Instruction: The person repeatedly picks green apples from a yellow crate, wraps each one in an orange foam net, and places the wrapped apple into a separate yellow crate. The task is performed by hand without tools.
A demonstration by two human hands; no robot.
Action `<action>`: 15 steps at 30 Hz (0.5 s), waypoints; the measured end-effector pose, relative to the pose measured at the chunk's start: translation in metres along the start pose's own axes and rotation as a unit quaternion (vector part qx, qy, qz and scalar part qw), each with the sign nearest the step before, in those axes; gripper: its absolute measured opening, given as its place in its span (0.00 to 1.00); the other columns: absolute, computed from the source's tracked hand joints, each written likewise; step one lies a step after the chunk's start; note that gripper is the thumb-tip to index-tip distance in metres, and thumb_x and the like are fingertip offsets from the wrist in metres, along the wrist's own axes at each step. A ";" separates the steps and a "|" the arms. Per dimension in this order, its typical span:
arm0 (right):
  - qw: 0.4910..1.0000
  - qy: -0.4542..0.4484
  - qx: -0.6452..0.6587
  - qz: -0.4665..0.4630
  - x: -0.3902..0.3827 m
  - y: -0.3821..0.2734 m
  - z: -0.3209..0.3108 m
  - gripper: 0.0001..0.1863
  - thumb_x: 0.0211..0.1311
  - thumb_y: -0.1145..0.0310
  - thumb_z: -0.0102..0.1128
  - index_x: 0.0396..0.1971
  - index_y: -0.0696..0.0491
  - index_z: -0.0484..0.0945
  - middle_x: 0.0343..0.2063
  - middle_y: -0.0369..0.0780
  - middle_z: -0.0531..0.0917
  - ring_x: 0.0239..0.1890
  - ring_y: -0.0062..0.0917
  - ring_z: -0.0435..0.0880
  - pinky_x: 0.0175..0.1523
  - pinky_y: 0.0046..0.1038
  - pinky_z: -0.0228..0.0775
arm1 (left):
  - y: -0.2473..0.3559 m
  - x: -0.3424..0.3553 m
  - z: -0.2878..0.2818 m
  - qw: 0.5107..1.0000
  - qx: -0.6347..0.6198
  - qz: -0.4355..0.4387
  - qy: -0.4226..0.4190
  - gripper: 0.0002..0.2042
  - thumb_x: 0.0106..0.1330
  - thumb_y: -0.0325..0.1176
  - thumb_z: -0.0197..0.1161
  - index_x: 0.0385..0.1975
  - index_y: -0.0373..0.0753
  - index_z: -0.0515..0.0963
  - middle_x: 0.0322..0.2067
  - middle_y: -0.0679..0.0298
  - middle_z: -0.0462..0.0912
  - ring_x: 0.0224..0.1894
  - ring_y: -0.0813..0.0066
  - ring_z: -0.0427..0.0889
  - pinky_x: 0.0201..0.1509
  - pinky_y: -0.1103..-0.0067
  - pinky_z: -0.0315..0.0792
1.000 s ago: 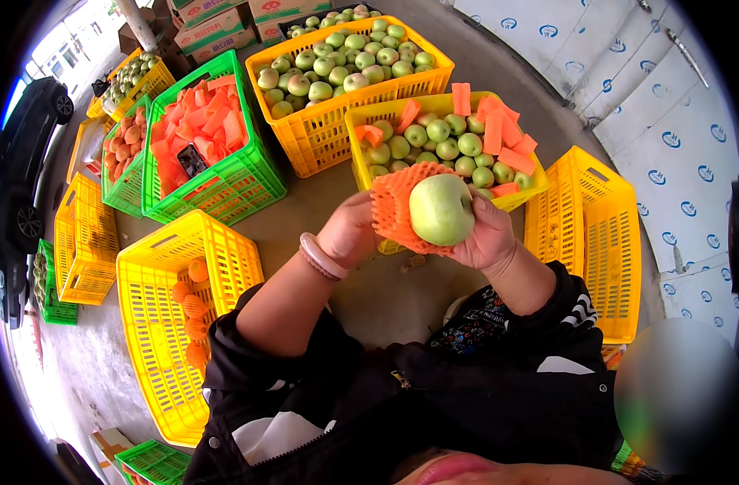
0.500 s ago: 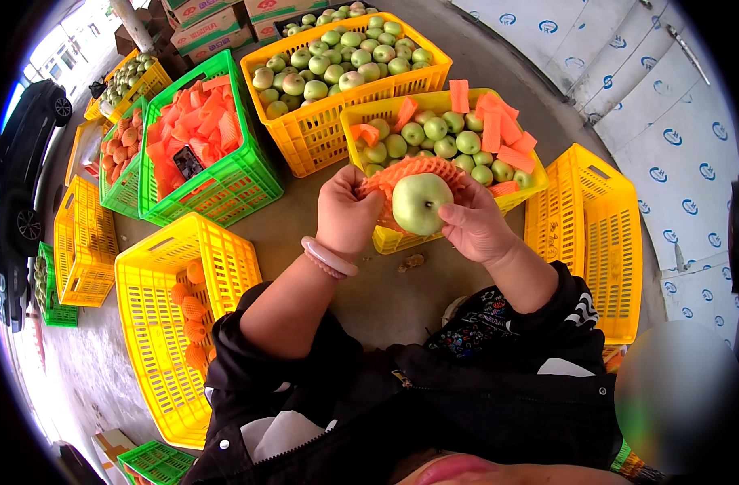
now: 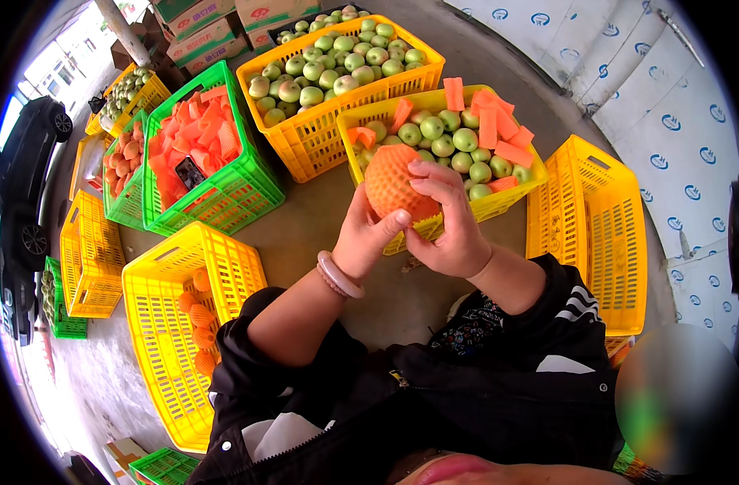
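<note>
An apple in an orange foam net sleeve (image 3: 397,182) is held up in front of me, its skin hidden by the netting. My left hand (image 3: 365,230) cups it from the left and below, closed around it. My right hand (image 3: 450,222) grips its right side, fingers bent over the netting and thumb beneath. Just beyond is a yellow crate (image 3: 507,202) of green apples (image 3: 466,140), with loose flat foam sleeves (image 3: 498,121) lying on top. To my left, a yellow crate (image 3: 163,339) contains several apples in orange sleeves (image 3: 201,323).
A green crate (image 3: 256,182) full of foam sleeves with a phone (image 3: 190,172) on them stands far left. Behind is a yellow crate (image 3: 305,153) heaped with green apples. A yellow crate (image 3: 616,242) stands at right, near a white patterned wall (image 3: 660,121). Cardboard boxes (image 3: 208,32) are stacked behind.
The foam sleeve, earlier stretched behind the bare green apple, now covers it. Both hands have risen slightly, and the fingers have shifted around the wrapped fruit.
</note>
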State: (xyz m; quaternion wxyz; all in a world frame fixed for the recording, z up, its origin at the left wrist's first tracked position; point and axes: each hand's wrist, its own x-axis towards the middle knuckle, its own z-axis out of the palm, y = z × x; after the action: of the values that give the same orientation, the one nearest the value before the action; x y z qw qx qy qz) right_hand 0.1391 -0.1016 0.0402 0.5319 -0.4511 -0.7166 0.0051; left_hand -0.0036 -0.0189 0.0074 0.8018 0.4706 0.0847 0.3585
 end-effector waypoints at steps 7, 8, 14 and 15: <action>0.995 0.002 0.101 -0.022 -0.004 -0.009 -0.001 0.38 0.44 0.83 0.58 0.62 0.55 0.60 0.61 0.49 0.64 0.63 0.43 0.64 0.67 0.39 0.57 | 0.020 -0.001 0.003 0.990 -0.095 -0.070 0.075 0.28 0.67 0.45 0.61 0.63 0.41 0.63 0.55 0.61 0.75 0.55 0.68 0.76 0.56 0.70 0.75; 0.993 0.005 0.120 0.001 -0.004 -0.008 -0.002 0.38 0.47 0.82 0.58 0.63 0.55 0.58 0.62 0.49 0.62 0.65 0.42 0.63 0.68 0.40 0.57 | 0.024 -0.001 0.002 0.990 -0.079 -0.072 0.089 0.28 0.67 0.47 0.60 0.63 0.43 0.64 0.55 0.61 0.75 0.55 0.68 0.77 0.54 0.71 0.76; 0.970 -0.144 -0.050 0.190 -0.021 0.035 -0.021 0.32 0.56 0.68 0.61 0.62 0.52 0.63 0.64 0.46 0.60 0.67 0.42 0.60 0.68 0.38 0.56 | 0.081 -0.017 -0.027 0.986 -0.053 -0.016 0.156 0.28 0.66 0.58 0.53 0.58 0.43 0.69 0.49 0.54 0.79 0.47 0.58 0.81 0.39 0.70 0.80; 0.947 -0.200 -0.075 0.240 -0.027 0.045 -0.023 0.32 0.57 0.65 0.61 0.63 0.53 0.64 0.64 0.47 0.62 0.67 0.42 0.61 0.69 0.37 0.56 | 0.093 -0.029 -0.042 0.988 -0.054 -0.008 0.144 0.28 0.66 0.57 0.53 0.58 0.43 0.69 0.49 0.54 0.79 0.48 0.58 0.81 0.41 0.69 0.80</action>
State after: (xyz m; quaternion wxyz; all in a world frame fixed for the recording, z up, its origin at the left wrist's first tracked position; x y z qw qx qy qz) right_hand 0.1861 -0.1030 0.0077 0.3255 -0.6376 -0.6775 0.1690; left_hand -0.0908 0.0195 0.0548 0.8082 0.3692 0.1834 0.4205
